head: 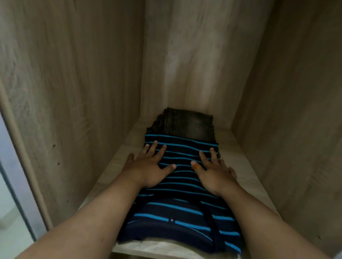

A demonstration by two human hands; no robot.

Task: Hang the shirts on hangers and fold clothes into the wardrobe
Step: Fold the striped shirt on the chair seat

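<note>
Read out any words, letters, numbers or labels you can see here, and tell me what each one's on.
"M": a white letter on the small dark tag at the neckline of the folded striped shirt, which lies on the wardrobe shelf under the left hand and right hand.
Dark jeans behind the shirt: no text visible.
Nothing else readable.
</note>
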